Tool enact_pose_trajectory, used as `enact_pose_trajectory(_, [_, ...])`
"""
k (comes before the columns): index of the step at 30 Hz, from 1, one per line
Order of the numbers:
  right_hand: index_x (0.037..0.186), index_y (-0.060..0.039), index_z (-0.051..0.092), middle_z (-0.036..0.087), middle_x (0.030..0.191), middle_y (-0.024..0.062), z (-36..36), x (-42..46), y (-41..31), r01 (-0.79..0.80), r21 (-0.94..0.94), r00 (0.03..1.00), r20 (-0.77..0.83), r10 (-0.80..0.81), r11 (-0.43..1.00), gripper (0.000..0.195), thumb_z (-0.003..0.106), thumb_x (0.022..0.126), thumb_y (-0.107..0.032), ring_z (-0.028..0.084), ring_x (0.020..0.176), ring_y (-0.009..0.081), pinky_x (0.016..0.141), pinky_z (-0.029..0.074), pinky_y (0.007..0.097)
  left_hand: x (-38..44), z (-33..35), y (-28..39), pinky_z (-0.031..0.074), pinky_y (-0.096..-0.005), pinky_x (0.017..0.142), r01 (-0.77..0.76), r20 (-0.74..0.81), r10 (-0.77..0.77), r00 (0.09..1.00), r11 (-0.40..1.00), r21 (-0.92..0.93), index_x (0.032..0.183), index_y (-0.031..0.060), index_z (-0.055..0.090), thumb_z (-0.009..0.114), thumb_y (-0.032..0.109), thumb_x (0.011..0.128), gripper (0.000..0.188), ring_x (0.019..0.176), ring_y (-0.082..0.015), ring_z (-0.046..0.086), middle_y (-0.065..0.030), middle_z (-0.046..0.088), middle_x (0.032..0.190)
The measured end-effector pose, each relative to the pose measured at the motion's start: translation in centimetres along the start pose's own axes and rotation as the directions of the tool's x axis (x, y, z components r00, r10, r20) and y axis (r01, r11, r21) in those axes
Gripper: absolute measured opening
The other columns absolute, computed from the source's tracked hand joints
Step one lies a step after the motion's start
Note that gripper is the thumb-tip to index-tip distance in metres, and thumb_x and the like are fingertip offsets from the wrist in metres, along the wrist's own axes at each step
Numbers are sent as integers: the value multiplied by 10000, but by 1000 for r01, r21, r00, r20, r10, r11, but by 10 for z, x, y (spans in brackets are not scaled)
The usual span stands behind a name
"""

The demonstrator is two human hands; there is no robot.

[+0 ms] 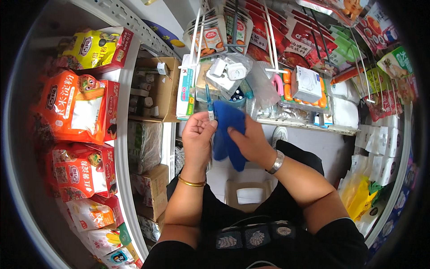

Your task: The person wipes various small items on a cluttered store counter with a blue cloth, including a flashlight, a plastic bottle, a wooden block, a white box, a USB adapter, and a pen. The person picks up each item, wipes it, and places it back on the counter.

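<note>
My left hand [199,132] pinches a slim blue pen-like tool [209,97] between thumb and fingers. Its thin dark tip points up and away from me, and a white label with writing wraps its lower part. A folded dark blue cloth [231,131] hangs from my right hand [250,138], the thumb lying on top of it. The cloth's left edge is right beside the tool; whether they touch, I cannot tell. Both hands are close together, in front of the near edge of a crowded shelf.
White charger-like items [223,70] and a white box [306,84] lie on the shelf [342,130]. An open cardboard box [173,87] stands left of them. Hanging food packets [295,37] are at the back, and starch bags [77,107] line the left. A plastic stool [231,195] is below.
</note>
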State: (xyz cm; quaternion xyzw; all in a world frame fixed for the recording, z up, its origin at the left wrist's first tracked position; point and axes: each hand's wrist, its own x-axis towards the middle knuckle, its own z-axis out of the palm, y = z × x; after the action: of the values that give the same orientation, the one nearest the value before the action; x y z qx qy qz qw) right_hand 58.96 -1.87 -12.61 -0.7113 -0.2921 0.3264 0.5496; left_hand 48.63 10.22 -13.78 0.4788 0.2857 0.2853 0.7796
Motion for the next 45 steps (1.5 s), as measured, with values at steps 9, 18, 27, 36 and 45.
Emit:
enact_pose_trajectory(9, [1213,-2,519,603,1088,36,-3,1,-17,-9,656,987,-116,113,755,297,569,938,-103,557,959,102,849,473,269,-6,15,-7,424,-184,611,-279,131,247,960,878,389,966,-9,587,656,-135,782,233,703,-60,531,-16,549,804])
enact_pose_trajectory(18, [1188,-9,525,609,1053,27,1,-20,-33,112,628,990,-137,-33,770,288,596,911,-38,559,910,104,823,480,269,-21,19,-1,433,-256,617,-534,348,415,841,738,412,844,9,545,632,-157,671,255,659,-153,516,-73,519,776])
enact_pose_trajectory(27, [1255,-1,497,610,1125,103,-40,-18,-75,414,662,865,-499,-45,625,324,547,939,-49,603,994,203,858,515,344,-34,2,-2,436,-257,625,-440,509,206,836,805,397,879,16,565,695,-107,711,246,689,-132,535,-57,544,785])
enact_pose_trajectory(36, [1264,-27,495,627,1080,100,-56,-104,-64,299,737,841,-504,198,606,364,547,956,-213,625,883,210,786,526,357,-65,19,-12,485,-232,723,114,392,-36,919,977,-179,981,-6,574,660,-102,801,221,777,-105,570,-48,603,893])
enact_pose_trajectory(45, [1219,-27,507,579,1020,11,-11,-173,-81,143,705,959,-273,80,695,331,580,959,-219,536,879,66,771,471,238,-155,55,11,534,-259,721,307,391,-211,896,930,-202,1026,-12,549,575,-46,893,140,827,-137,632,-114,650,968])
